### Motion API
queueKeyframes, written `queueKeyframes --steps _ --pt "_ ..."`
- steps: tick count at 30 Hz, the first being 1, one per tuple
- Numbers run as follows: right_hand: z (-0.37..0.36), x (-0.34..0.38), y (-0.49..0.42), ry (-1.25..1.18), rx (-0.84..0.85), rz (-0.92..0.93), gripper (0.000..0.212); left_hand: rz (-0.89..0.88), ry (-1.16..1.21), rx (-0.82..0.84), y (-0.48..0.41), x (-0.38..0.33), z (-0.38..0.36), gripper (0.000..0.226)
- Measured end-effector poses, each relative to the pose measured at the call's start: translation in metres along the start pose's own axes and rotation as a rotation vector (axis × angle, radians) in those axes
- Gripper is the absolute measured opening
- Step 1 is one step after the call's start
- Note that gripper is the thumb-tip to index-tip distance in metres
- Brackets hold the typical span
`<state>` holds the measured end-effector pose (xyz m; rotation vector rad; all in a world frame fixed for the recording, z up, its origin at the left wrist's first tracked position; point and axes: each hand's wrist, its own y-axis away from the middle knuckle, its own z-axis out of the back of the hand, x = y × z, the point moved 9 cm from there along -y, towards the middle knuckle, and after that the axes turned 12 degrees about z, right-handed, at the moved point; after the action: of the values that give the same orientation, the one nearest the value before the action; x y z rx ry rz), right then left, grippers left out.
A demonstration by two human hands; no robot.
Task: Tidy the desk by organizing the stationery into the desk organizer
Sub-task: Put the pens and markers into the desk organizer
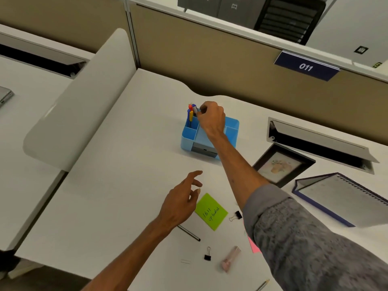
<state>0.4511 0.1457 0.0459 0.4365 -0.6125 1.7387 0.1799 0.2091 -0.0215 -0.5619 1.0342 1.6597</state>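
Note:
A blue desk organizer stands mid-desk with a grey drawer in front. Several pens stand upright in its back-left compartment. My right hand is over that compartment, fingers pinched on a marker with a blue cap and pale barrel. My left hand hovers open above the desk, just left of a green sticky note. A dark pen lies under my left wrist. Two black binder clips, a pink stapler, a pink note and a pencil lie nearby.
A framed picture lies right of the organizer, and a spiral desk calendar stands beyond it. An open cable hatch sits at the right. A white divider panel borders the desk's left. Small staples lie near the front.

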Motion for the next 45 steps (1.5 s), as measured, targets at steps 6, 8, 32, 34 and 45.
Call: queueKeyframes --steps 6,8,32,34,45 --pt "0.032 -0.009 0.055 -0.118 -0.087 0.016 0.019 0.028 -0.009 0.026 0.009 -0.006 -0.017 0.049" --pt "0.054 -0.025 0.094 -0.172 -0.141 -0.008 0.019 0.003 -0.019 0.046 0.011 -0.02 -0.035 0.048" --pt "0.279 -0.292 0.534 -0.255 -0.466 -0.657 0.017 -0.27 -0.385 0.342 0.13 -0.172 -0.373 0.022" --pt "0.289 -0.305 0.549 -0.252 -0.484 -0.676 0.018 -0.271 -0.419 0.343 0.135 -0.175 -0.39 0.023" --pt "0.34 -0.345 0.58 -0.238 -0.566 -0.728 0.019 -0.364 -0.677 0.385 0.155 -0.175 -0.457 0.031"
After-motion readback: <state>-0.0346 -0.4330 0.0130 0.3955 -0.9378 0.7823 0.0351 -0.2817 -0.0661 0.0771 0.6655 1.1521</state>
